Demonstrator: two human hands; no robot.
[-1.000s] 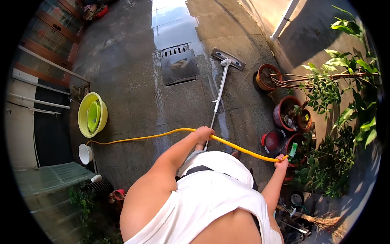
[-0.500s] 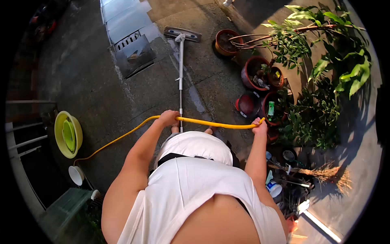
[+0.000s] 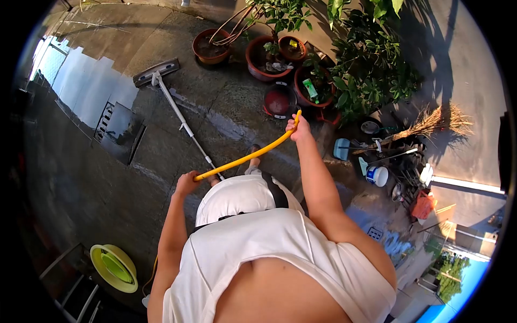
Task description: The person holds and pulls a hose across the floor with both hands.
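Observation:
A yellow hose [image 3: 245,158] stretches across in front of my body, curving up toward the right. My left hand [image 3: 187,183] is wrapped round it at the left. Close to the hose's open end, my right hand [image 3: 299,128] grips it with the tip poking out above the fingers. Just beyond that tip stands a dark red bucket [image 3: 278,101]. A long-handled squeegee or flat mop [image 3: 175,107] lies on the wet ground, its handle running back under the hose near my feet.
Potted plants [image 3: 264,58] line the wall ahead. To the right are a twig broom [image 3: 431,123], a dustpan [image 3: 341,149] and a white-and-blue bucket [image 3: 377,176]. A drain grate [image 3: 116,129] lies left, and green-yellow basins [image 3: 114,268] sit at lower left.
My body and view have turned right, so the mop, grate and pots sit further left. The right hand has swung the hose end up toward the dark red bucket; both hands keep hold.

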